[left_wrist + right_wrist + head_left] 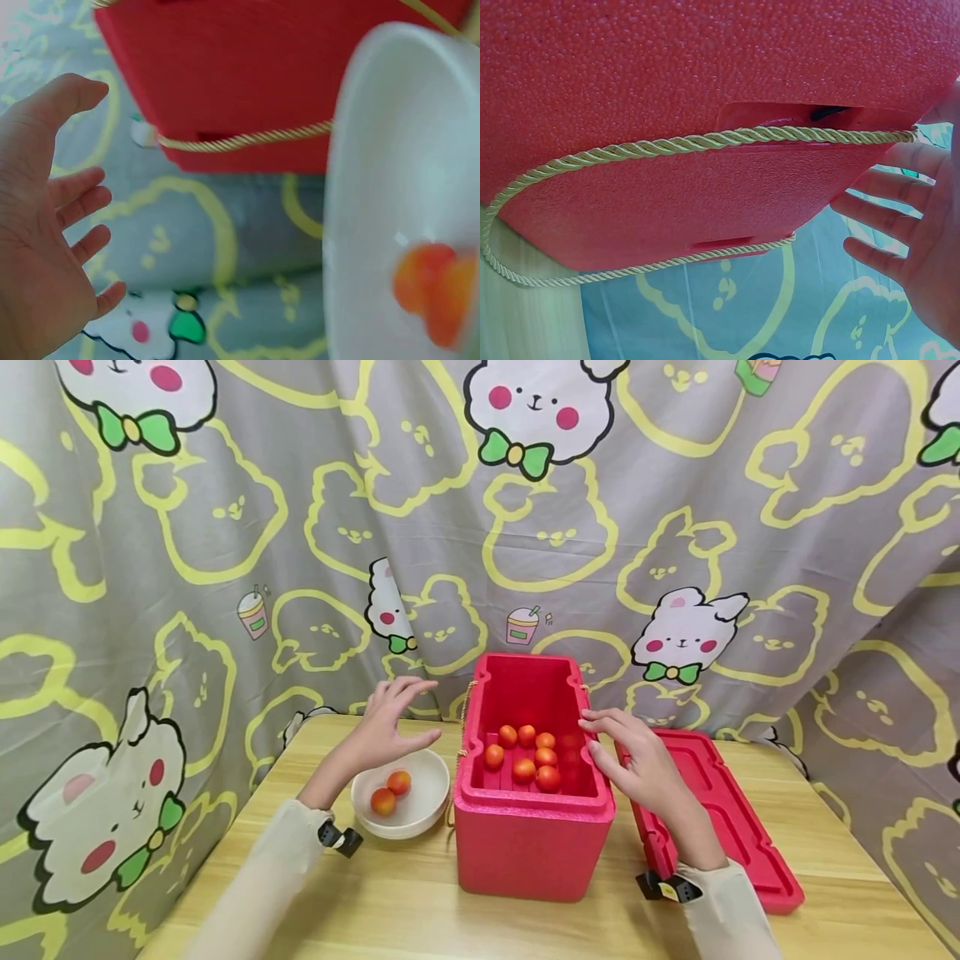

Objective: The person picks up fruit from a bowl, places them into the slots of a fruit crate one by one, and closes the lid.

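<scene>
Flanking the red foam box (532, 835), both hands hover, fingers spread.

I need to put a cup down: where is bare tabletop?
Free: the table in front of the box and bowl, and the back left corner behind the bowl. Crowded: the right side, taken by the lid.

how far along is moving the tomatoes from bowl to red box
Mostly done, it seems: about eight tomatoes lie in the red box. In hand: nothing; the left hand and right hand hover open. Left: two tomatoes in the white bowl, and the lid lies beside the box.
</scene>
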A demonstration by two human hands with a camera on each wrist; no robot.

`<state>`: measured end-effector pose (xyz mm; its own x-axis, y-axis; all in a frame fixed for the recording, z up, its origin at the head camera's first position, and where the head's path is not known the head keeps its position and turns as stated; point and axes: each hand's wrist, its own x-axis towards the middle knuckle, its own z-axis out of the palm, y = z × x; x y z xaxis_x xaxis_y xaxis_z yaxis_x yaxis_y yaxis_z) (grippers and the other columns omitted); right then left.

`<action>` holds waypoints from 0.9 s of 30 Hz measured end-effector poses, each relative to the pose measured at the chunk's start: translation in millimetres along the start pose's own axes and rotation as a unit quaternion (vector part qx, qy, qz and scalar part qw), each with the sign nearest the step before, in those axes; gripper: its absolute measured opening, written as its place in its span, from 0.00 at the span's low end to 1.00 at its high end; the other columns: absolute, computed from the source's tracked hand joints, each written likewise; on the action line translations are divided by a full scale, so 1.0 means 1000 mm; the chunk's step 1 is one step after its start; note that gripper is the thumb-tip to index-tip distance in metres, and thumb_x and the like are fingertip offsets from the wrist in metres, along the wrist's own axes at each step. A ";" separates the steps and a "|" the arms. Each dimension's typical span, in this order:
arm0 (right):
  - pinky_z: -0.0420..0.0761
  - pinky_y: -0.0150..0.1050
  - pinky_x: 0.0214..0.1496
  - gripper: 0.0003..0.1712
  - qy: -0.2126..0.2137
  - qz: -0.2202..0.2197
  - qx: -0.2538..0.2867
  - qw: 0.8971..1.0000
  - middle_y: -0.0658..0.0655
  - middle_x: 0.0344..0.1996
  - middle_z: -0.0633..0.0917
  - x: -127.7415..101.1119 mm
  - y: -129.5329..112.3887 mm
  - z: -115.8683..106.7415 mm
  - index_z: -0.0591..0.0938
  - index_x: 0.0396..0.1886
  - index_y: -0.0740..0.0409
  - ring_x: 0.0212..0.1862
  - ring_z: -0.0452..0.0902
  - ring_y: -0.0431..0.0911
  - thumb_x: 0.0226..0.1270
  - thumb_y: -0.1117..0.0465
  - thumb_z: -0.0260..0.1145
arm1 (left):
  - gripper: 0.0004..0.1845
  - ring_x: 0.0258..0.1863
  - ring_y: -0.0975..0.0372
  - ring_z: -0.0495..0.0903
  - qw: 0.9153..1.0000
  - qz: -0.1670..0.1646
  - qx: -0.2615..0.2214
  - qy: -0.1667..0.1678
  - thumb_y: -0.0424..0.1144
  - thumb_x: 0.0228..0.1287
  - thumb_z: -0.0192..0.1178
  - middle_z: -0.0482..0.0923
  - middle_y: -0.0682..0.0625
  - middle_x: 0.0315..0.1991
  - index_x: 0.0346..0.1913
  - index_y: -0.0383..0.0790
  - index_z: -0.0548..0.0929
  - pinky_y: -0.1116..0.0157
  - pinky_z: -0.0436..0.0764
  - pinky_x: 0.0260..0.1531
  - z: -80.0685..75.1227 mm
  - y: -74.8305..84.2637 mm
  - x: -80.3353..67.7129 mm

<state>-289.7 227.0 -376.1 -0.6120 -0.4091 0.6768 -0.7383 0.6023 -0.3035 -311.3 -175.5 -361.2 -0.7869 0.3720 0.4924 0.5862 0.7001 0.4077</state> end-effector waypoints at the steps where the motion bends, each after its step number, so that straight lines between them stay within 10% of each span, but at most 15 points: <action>1: 0.84 0.57 0.52 0.20 0.000 0.000 0.000 1.000 0.53 0.58 0.84 0.000 0.000 0.000 0.85 0.55 0.52 0.58 0.79 0.49 0.61 0.62 0.70 | 0.37 0.64 0.49 0.62 1.000 -0.004 0.008 -0.005 0.49 0.59 0.72 0.69 0.46 0.69 0.72 0.49 0.72 0.43 0.63 0.59 0.002 -0.004 -0.003; 27: 0.84 0.57 0.53 0.20 -0.001 0.010 0.013 1.000 0.54 0.59 0.84 0.000 0.000 0.001 0.85 0.55 0.53 0.59 0.79 0.50 0.61 0.61 0.70 | 0.27 0.52 0.51 0.70 0.974 -0.033 0.154 -0.160 0.46 0.52 0.76 0.84 0.45 0.53 0.54 0.38 0.86 0.43 0.64 0.53 0.028 -0.050 -0.046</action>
<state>-289.6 226.5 -376.7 -0.6272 -0.3982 0.6694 -0.7330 0.5924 -0.3344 -310.0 -210.5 -426.0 -0.8699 0.4565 0.1867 0.4851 0.8602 0.1570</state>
